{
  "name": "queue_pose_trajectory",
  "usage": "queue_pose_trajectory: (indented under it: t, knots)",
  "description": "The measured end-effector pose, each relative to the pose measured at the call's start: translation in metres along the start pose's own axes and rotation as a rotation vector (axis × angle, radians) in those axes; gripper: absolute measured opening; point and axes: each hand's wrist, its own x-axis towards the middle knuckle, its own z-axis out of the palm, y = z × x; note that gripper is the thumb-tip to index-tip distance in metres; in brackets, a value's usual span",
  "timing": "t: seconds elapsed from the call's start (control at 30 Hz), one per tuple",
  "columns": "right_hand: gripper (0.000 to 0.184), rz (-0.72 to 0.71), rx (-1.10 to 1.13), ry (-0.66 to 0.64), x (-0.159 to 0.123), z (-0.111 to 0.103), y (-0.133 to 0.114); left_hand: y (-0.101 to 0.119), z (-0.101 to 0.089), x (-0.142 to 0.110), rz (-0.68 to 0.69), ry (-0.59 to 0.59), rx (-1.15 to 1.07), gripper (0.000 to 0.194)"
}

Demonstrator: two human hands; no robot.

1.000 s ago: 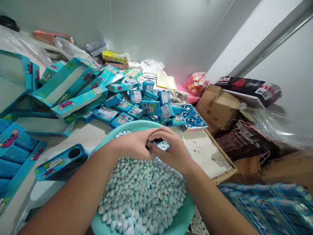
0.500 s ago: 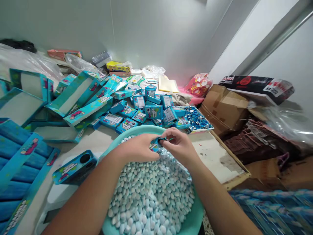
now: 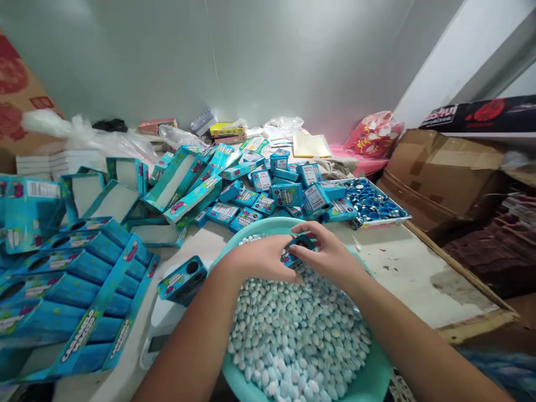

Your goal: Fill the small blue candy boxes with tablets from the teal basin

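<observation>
A small blue candy box (image 3: pixel 292 257) is held between my two hands above a teal basin (image 3: pixel 379 365). My left hand (image 3: pixel 260 258) is closed around the box's left side, its thumb near the candies. My right hand (image 3: pixel 333 258) grips the box's right end with thumb and fingers, partly hiding it. Heaped in the basin are small oval candies (image 3: pixel 297 329), pale blue and white. Left of the basin, a larger blue carton with round holes (image 3: pixel 182 279) rests on a white scale (image 3: pixel 161 321), partly behind my left forearm.
Small blue boxes (image 3: pixel 287 194) lie piled behind the basin. Beside them is a tray of blue and silver caps (image 3: pixel 371 201). Blue display cartons (image 3: pixel 84 312) crowd the left, some filled. Brown cardboard boxes (image 3: pixel 439 167) stand beyond the table's wooden right edge (image 3: pixel 481 324).
The view has swung left, so the scene sits farther right. My hands stay over the basin; their hold has opened somewhat, and more of the small candy box shows between them.
</observation>
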Motion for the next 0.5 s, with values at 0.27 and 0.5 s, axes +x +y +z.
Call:
queue_pose_trajectory:
  t: [0.27, 0.5]
  knots:
    - [0.034, -0.070, 0.001, 0.029, 0.000, -0.001, -0.010, 0.001, -0.004, 0.001, -0.050, -0.053, -0.009, 0.096]
    - [0.030, -0.095, -0.063, -0.013, 0.000, 0.013, -0.008, 0.002, -0.015, -0.007, -0.065, -0.080, 0.054, 0.067]
